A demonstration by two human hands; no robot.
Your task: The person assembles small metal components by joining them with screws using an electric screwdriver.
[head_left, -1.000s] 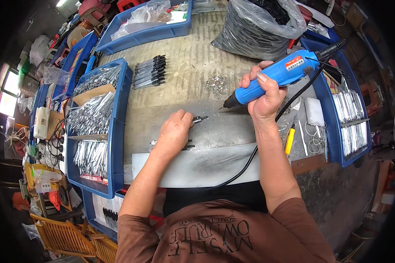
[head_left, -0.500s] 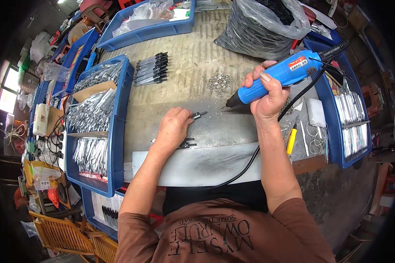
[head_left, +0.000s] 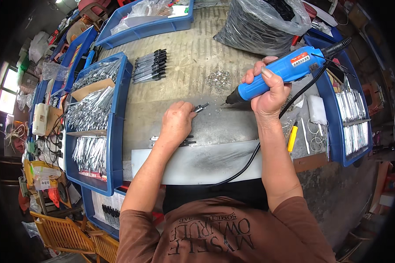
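Observation:
My right hand (head_left: 267,94) grips a blue corded electric screwdriver (head_left: 285,72), its dark tip (head_left: 227,101) pointing down-left just above the metal work plate (head_left: 219,127). My left hand (head_left: 176,122) rests on the plate, its fingers pinching a small dark metal part (head_left: 201,107) that sticks out toward the tool tip. The tip and the part are a short gap apart. Another dark metal piece (head_left: 186,142) lies by my left wrist. A heap of small silver screws (head_left: 218,79) sits behind the tool tip.
A row of finished black-and-silver parts (head_left: 150,65) lies at the back left. Blue trays of shiny metal parts (head_left: 92,118) line the left; another blue tray (head_left: 351,127) stands right. A large bag of dark parts (head_left: 259,22) is behind. A yellow-handled tool (head_left: 292,136) lies right.
My right hand has kept the screwdriver tilted near the part, with its tip shifting slightly. My left hand stays on the plate holding the small part.

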